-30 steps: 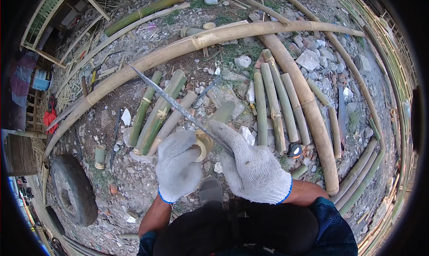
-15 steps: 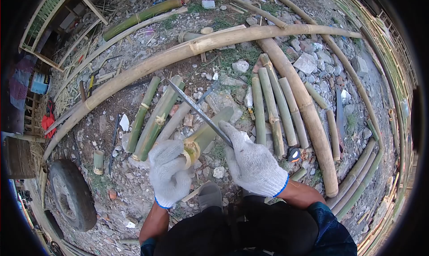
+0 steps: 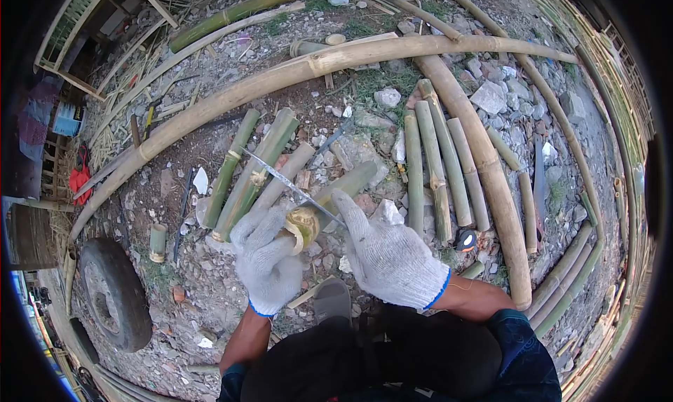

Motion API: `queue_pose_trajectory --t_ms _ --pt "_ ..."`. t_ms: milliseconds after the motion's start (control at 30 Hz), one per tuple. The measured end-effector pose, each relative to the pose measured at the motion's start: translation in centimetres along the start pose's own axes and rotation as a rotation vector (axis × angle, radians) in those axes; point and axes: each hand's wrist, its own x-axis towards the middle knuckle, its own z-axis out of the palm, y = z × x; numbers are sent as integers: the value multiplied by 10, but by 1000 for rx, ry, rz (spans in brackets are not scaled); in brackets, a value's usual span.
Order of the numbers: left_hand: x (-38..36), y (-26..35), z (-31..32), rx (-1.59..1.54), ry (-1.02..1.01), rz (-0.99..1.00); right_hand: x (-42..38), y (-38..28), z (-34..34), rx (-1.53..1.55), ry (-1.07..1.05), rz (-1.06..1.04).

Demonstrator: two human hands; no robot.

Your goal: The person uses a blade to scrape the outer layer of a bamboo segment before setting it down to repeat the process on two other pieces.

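Observation:
In a white knitted glove with a blue cuff, my left hand point(image 3: 268, 262) wraps round the near end of a short green bamboo piece point(image 3: 343, 186). The pale cut end of that piece points toward me, its far end out over the rubble. My right hand point(image 3: 392, 258), gloved the same way, grips a long-bladed knife point(image 3: 301, 194), the index finger stretched along it. Its handle is hidden in my fist. The narrow blade slants up to the left and crosses over the bamboo just ahead of my left fingers.
Cut bamboo lengths lie left point(image 3: 256, 174) and right point(image 3: 436, 171) of my hands. A long bamboo pole point(image 3: 231, 97) arches across the ground beyond them. At left are an old tyre point(image 3: 116, 295) and a short bamboo stub point(image 3: 158, 243). Stones and rubble cover the ground.
The knife blade has come lower and lies flatter, with its tip farther left. The bamboo's cut end has turned more toward me, and the view has shifted slightly.

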Motion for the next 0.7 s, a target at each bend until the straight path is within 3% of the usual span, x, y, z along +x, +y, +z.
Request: queue_pose_trajectory --t_ms 100,167,333,400,500,633,700 --pt "3 -3 0 36 -43 -54 -4 -3 -7 135 39 99" --pt "-4 2 -4 37 -72 -78 -10 -10 -3 177 129 -13" --pt "-9 -1 11 9 -1 -103 -6 -6 12 70 39 50" --pt "-18 1 10 -15 -23 -189 -11 -12 4 122 110 -18" --pt "-4 8 10 17 -44 -118 -10 -15 -2 110 204 -65" --pt "-3 6 9 83 -34 -113 -6 7 11 -44 -21 97" --pt "-5 1 10 41 -29 -97 -7 2 1 79 85 49"
